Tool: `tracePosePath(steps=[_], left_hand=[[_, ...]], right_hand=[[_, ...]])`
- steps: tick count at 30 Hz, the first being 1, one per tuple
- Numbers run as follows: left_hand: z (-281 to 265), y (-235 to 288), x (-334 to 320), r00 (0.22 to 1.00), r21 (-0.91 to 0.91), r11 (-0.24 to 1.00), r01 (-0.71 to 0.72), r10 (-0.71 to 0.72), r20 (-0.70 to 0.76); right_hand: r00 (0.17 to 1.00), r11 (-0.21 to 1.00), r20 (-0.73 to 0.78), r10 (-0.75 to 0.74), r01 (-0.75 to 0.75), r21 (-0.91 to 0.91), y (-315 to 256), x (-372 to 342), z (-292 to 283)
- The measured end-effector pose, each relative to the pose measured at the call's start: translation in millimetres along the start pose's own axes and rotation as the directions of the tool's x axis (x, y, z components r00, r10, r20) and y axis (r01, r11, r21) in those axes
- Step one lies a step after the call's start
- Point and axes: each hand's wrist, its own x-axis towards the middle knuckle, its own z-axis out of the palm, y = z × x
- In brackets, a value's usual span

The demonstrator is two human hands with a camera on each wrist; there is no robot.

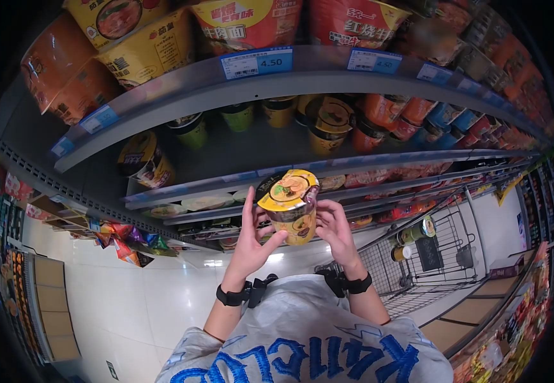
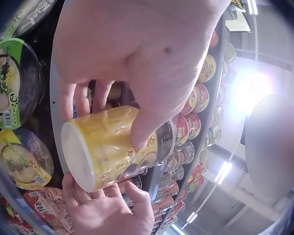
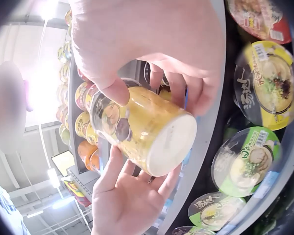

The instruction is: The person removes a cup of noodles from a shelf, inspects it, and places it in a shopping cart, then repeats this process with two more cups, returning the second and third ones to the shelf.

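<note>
Supermarket shelving [image 1: 242,150] is faced in the head view, where a yellow instant-noodle cup [image 1: 295,220] is held lid-up near the shelf edges between the raised left hand [image 1: 254,239] and right hand [image 1: 336,235]; open room is left over the pale floor [image 1: 124,300], and the right side is bounded by a wire shopping cart [image 1: 468,223]. From the left wrist, the cup's side is seen grasped by the left thumb and fingers. From the right wrist, its wall is gripped by the right thumb and bent fingers, its white base showing.

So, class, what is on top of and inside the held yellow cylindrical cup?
A round, printed yellow and black lid tops the cup; the contents, covered, cannot be seen.
</note>
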Motion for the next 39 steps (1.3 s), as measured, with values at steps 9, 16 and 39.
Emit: tracePosePath(steps=[9,16,39], left_hand=[[-16.5,-7.2,4.1,0.967,-0.291,0.933,0.212,-0.242,-0.073],[-17.4,-14.8,4.3,0.936,-0.120,0.938,0.326,-0.338,-0.099],[-0.6,43.7,58.8,0.986,0.025,0.986,-0.166,0.166,0.007]], right_hand=[[0.994,0.994,0.035,0.099,-0.098,-0.042,-16.3,1.1,3.9],[0.995,0.995,0.022,0.101,-0.100,-0.019,-14.1,-0.5,3.7],[0.947,0.736,0.123,-0.297,0.310,-0.602,-54.6,56.5,9.3]])
